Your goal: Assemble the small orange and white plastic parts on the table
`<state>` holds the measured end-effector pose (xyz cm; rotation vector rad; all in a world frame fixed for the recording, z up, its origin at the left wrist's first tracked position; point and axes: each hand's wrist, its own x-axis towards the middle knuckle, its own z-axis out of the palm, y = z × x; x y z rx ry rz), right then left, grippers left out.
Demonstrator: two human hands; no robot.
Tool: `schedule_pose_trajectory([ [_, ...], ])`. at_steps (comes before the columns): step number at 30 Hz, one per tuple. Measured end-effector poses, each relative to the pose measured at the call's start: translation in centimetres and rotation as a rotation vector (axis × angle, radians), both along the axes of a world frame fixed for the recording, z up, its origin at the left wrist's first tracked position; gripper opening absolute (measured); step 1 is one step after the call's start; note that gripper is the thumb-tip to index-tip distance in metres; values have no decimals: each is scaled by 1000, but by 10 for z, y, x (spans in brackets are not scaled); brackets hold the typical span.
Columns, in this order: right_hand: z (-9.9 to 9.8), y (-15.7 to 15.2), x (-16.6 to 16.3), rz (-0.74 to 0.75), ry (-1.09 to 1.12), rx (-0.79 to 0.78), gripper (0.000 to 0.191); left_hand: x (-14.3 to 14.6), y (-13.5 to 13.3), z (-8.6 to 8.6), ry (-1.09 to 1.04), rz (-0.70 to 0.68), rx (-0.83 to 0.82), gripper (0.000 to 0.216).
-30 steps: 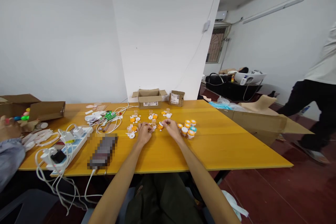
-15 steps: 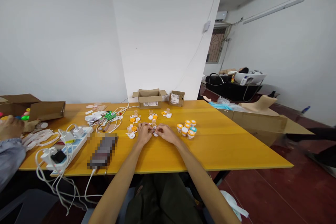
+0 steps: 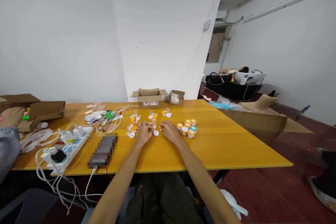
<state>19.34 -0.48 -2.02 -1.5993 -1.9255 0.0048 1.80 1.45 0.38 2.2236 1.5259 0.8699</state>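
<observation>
Both my hands rest on the yellow table (image 3: 215, 147) among small plastic parts. My left hand (image 3: 144, 133) has its fingers curled, pinching something small that I cannot make out. My right hand (image 3: 170, 132) lies just right of it, fingers curled down near an orange piece (image 3: 159, 126). A white round cap (image 3: 156, 133) sits on the table between the two hands. Several small jars with orange lids (image 3: 187, 128) stand just right of my right hand. More white and orange caps (image 3: 132, 123) and clear little jars lie scattered beyond and left of my left hand.
Two open cardboard boxes (image 3: 149, 98) stand at the table's far edge. A white power strip (image 3: 70, 143) with plugs and tangled cables lies at left, beside a dark flat device (image 3: 103, 150). Another person's hand (image 3: 10, 116) reaches near boxes at far left. A large cardboard sheet (image 3: 265, 120) lies at right.
My right hand drew back from the far caps toward the left hand, then shifted slightly right. A white cap now lies between the hands. A person at right walked out of view.
</observation>
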Motion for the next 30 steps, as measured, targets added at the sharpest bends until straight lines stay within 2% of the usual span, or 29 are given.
schedule_pose_trajectory([
  [5, 2, 2, 3, -68, 24, -39, 13, -1, 0, -1, -6, -7, 22, 14],
  [12, 0, 3, 6, -80, 33, 12, 12, -1, 0, -1, -2, 0, 35, 14],
  [19, 6, -5, 3, 25, 28, 68, 10, -1, -1, 0, 11, 2, 34, 17],
  [24, 2, -3, 2, 78, -23, 84, 8, -2, -1, -1, 21, -3, 53, 18],
  [30, -2, 2, 1, 100, -51, 114, 15, -2, 3, -5, 14, 26, 70, 25],
])
